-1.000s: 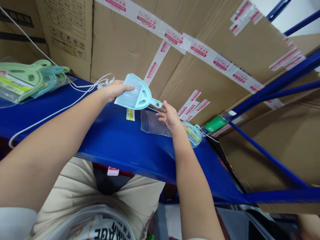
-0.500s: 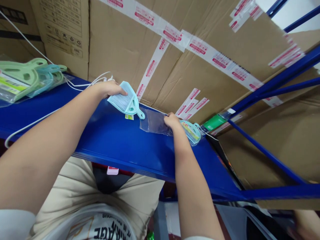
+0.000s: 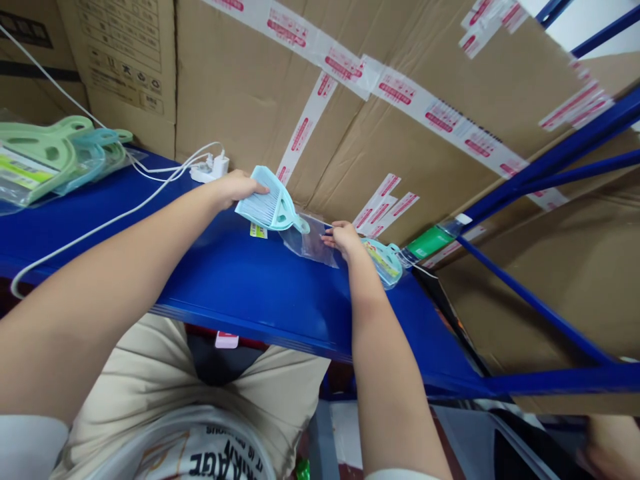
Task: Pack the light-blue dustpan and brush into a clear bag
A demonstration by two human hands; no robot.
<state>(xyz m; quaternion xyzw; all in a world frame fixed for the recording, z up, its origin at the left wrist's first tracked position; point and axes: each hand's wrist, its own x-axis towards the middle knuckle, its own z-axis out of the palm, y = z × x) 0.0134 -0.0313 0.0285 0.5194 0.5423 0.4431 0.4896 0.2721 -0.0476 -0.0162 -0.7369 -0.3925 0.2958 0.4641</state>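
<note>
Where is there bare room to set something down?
The widest free patch on the blue shelf lies between left forearm and right forearm, in front of the clear bag. A smaller one lies right of the right forearm, in front of the packaged dustpan. The back is crowded: white plugs, held dustpan, bag, bottle.

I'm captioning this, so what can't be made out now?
All in the head view:
Left hand: most fingers, hidden behind the light-blue dustpan set.
Green dustpan: left end, cut by picture edge.
Yellow label: its print, too small.
Right hand: whether it touches the clear bag; too small.
</note>
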